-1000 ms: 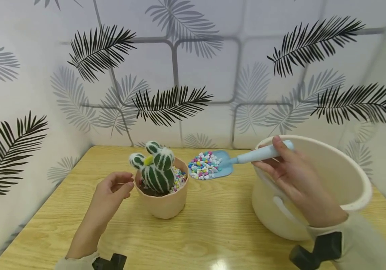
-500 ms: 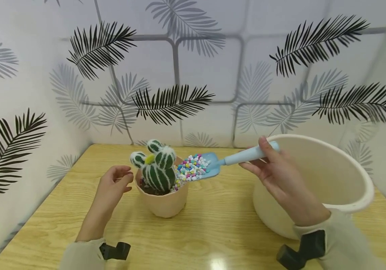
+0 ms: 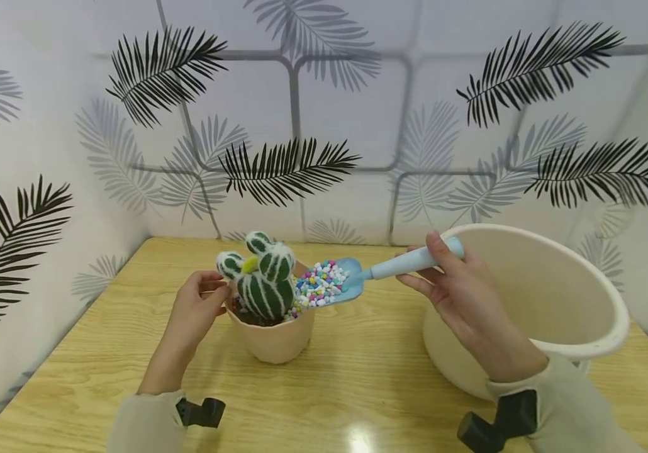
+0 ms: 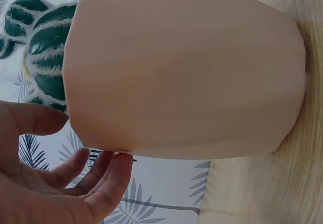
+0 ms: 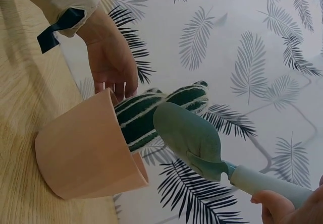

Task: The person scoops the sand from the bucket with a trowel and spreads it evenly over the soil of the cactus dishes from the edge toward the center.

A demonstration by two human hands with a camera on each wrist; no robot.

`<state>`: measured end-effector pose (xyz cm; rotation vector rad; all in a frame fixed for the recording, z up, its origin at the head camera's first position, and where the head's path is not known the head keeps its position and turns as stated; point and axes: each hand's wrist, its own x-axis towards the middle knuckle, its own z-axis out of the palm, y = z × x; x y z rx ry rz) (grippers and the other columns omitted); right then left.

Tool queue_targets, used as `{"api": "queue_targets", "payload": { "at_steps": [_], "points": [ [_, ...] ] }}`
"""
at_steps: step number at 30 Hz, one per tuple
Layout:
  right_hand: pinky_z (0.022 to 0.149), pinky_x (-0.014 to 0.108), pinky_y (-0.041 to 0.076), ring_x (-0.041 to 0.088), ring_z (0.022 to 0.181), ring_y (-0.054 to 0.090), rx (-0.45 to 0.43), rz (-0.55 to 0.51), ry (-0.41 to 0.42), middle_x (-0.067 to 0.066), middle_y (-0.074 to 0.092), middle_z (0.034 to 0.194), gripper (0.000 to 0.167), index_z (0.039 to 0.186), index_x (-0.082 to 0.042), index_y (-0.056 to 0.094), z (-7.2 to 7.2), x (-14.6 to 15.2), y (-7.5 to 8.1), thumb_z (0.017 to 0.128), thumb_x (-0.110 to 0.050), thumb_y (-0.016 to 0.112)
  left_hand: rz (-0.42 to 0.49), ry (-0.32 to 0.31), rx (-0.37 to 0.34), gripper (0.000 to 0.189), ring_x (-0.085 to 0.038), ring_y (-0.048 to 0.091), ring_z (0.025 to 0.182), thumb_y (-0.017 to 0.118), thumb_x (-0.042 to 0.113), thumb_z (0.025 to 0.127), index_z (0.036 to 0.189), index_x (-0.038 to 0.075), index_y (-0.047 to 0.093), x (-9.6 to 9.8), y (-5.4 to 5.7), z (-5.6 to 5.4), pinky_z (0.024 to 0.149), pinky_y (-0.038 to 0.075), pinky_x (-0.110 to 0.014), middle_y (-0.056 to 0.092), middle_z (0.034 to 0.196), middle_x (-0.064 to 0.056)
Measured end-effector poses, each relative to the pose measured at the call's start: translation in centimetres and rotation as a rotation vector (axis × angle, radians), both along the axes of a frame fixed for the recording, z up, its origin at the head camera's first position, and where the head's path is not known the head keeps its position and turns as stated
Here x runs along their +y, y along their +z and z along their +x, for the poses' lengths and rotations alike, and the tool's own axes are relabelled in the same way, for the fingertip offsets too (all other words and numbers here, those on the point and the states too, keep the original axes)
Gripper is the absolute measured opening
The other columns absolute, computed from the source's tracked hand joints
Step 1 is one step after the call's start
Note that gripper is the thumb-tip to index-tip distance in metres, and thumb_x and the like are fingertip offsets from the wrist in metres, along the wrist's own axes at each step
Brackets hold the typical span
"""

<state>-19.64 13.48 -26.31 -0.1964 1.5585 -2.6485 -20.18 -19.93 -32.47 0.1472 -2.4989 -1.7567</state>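
A plush cactus (image 3: 266, 296), green with white fuzzy stripes, stands in a peach flowerpot (image 3: 275, 343) with dark soil and some colored pebbles. My left hand (image 3: 196, 308) is at the pot's left rim; in the left wrist view, its thumb lies at the opening and its fingertips touch the outer wall. My right hand (image 3: 465, 289) grips the handle of a light blue hand trowel (image 3: 352, 280), thumb on top. Colorful pebbles (image 3: 319, 283) lie on the trowel's blade, whose tip is over the pot's right rim. Only the blade's underside (image 5: 189, 138) shows in the right wrist view.
A large cream bucket (image 3: 601, 340) stands on the right, behind and beside the right forearm. The light wooden table (image 3: 352, 384) ends at a wall (image 3: 352, 113) with leaf patterns. Black wrist cameras (image 3: 202, 412) sit on both sleeves.
The trowel with its pebbles has moved left, from beside the pot to over its right rim. My left hand has come right, from just apart to the pot's rim.
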Motion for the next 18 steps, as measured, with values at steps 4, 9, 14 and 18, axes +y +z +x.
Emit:
{"api": "queue_targets", "payload": {
  "at_steps": [4, 9, 14, 18],
  "points": [
    [0.082, 0.033, 0.057, 0.011, 0.08, 0.066, 0.009, 0.011, -0.012, -0.001, 0.066, 0.081, 0.017, 0.082, -0.013, 0.052, 0.1, -0.3, 0.0, 0.094, -0.026, 0.057, -0.006, -0.006, 0.003, 0.046, -0.03, 0.049, 0.118, 0.048, 0.019, 0.098, 0.135, -0.005, 0.035, 0.0, -0.2, -0.1, 0.093, 0.05, -0.035, 0.045, 0.132, -0.021],
    [0.082, 0.033, 0.057, 0.01, 0.081, 0.065, 0.023, 0.046, -0.017, -0.003, 0.065, 0.083, 0.017, 0.088, -0.013, 0.049, 0.4, -1.1, -0.3, 0.093, -0.027, 0.058, -0.006, -0.017, 0.015, 0.046, -0.031, 0.049, 0.119, 0.048, 0.021, 0.099, 0.135, -0.005, 0.035, -0.3, -0.3, 0.0, 0.095, 0.05, -0.037, 0.045, 0.132, -0.022],
    [0.082, 0.031, 0.057, 0.01, 0.084, 0.065, 0.022, 0.079, -0.016, -0.004, 0.065, 0.085, 0.02, 0.094, -0.013, 0.047, 0.7, -1.7, -0.8, 0.092, -0.029, 0.059, -0.001, -0.042, 0.032, 0.047, -0.033, 0.051, 0.119, 0.048, 0.022, 0.1, 0.136, -0.005, 0.035, -0.4, -0.5, 0.2, 0.096, 0.05, -0.036, 0.044, 0.134, -0.023],
    [0.081, 0.029, 0.057, 0.009, 0.085, 0.065, 0.022, 0.102, -0.024, -0.004, 0.065, 0.085, 0.018, 0.094, -0.013, 0.048, 0.9, -2.0, -1.1, 0.093, -0.029, 0.058, -0.008, -0.067, 0.042, 0.048, -0.035, 0.05, 0.123, 0.047, 0.023, 0.1, 0.137, -0.005, 0.035, -0.5, -0.8, 0.3, 0.097, 0.048, -0.037, 0.044, 0.136, -0.024]
  ]
}}
